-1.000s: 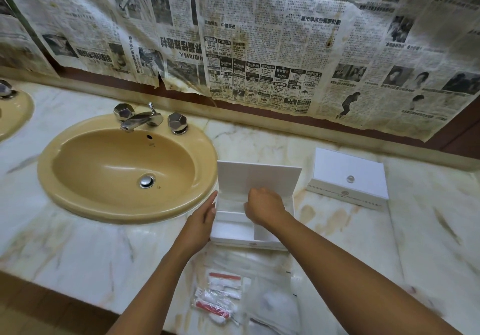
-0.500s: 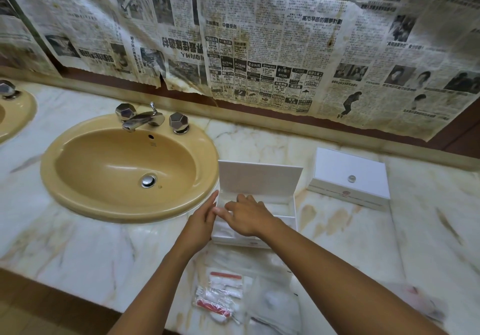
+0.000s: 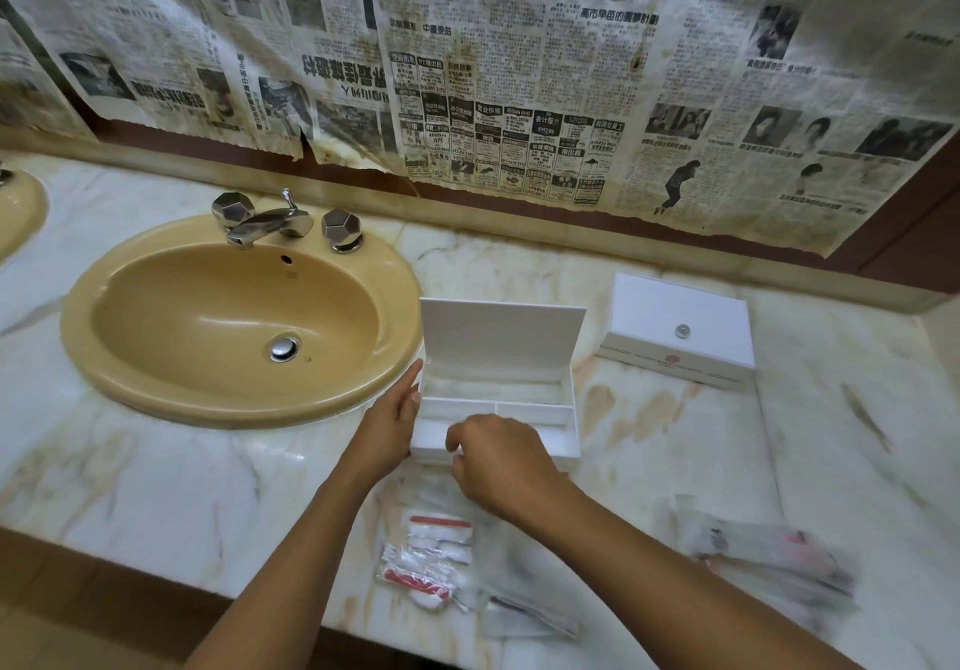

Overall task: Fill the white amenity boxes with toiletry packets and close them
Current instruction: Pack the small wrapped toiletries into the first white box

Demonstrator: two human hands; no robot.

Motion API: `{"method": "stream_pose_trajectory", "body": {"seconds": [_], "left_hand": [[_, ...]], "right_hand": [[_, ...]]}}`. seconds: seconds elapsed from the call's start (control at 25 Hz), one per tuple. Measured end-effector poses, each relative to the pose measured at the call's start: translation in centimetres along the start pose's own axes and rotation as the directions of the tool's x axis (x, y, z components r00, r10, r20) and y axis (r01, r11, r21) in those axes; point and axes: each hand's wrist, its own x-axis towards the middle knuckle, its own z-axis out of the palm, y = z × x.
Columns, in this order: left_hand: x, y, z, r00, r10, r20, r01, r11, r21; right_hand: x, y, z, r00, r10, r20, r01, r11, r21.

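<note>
At the centre of the frame the open amenity box (image 3: pixel 497 399) sits on the marble worktop (image 3: pixel 156 472), lid upright. The left hand (image 3: pixel 387 428) rests flat-fingered against its left wall. The right hand (image 3: pixel 498 461), fingers curled, hovers over the front edge; whether it holds anything cannot be told.

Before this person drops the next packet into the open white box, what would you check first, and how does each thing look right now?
1. Open box lid upright: ok.
2. Left hand steadies the box's left side: ok.
3. Compartments have space: ok; they look empty.
4. Packets within reach, in front of the box: ok.
5. Right hand free to pick up: cannot tell, its fingers are curled downward at the box's front edge.
6. Second box, on the right, shut: ok.
</note>
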Motion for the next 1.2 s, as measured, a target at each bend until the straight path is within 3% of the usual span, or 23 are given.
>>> {"method": "stream_pose_trajectory", "body": {"seconds": [0.16,0.44,0.68,0.88,1.04,1.2], "left_hand": [[-0.2,0.0,0.1,0.999,-0.038,0.021,0.039,0.998,-0.045],[-0.1,0.3,-0.2,0.999,-0.022,0.037,0.023,0.999,-0.026],[-0.3,0.7,-0.3,0.999,-0.012,0.038,0.013,1.0,-0.024],[-0.8,1.7,-0.4,0.995,-0.09,0.032,0.09,0.996,0.006],[-1.3,2.4,-0.4,1.0,-0.013,-0.009,0.013,0.999,0.046],[-1.5,2.7,-0.6,0.989,-0.112,0.097,0.128,0.977,-0.17]], "right_hand": [[-1.8,0.5,2.3,0.985,0.013,0.173,0.012,0.99,-0.144],[-2.1,0.7,3.3,0.979,-0.013,0.205,0.055,0.978,-0.201],[-2.1,0.3,2.9,0.989,-0.023,0.148,0.054,0.977,-0.207],[-2.1,0.3,0.7,0.996,-0.028,0.085,0.043,0.982,-0.184],[-1.6,0.3,-2.1,1.0,0.014,-0.004,-0.014,0.981,-0.194],[-0.7,0.5,-4.9,0.988,-0.002,-0.151,-0.028,0.98,-0.196]]}}
